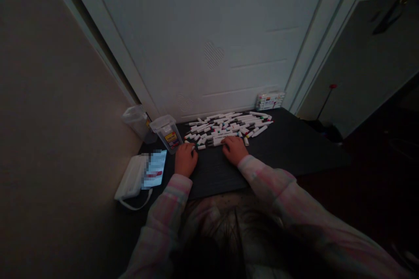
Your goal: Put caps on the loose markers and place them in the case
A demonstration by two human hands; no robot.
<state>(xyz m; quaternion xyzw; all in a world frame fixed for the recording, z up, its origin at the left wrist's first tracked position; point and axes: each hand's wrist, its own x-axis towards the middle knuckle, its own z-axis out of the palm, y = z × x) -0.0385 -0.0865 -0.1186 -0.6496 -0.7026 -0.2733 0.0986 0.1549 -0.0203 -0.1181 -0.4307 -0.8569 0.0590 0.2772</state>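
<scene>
A spread pile of white markers (pixel 229 124) and loose caps with coloured ends lies on the dark tabletop. At the near edge of the pile, my right hand (pixel 235 150) is closed, its fingertips on a white marker (pixel 216 141). My left hand (pixel 186 160) rests to the left with fingers curled; a small pale bit shows by its fingertips, too dim to name. Just beyond that hand stands a clear plastic container (pixel 166 133) with a yellow and red label. A loose cap (pixel 201 147) lies between the hands.
Another clear container (pixel 139 122) leans at the left wall. A lit phone (pixel 155 169) lies beside a white device (pixel 131 177) with a white cable. At the back right stands a packed marker set (pixel 270 100). A white panelled door (pixel 209 17) rises behind the dark table (pixel 278 157).
</scene>
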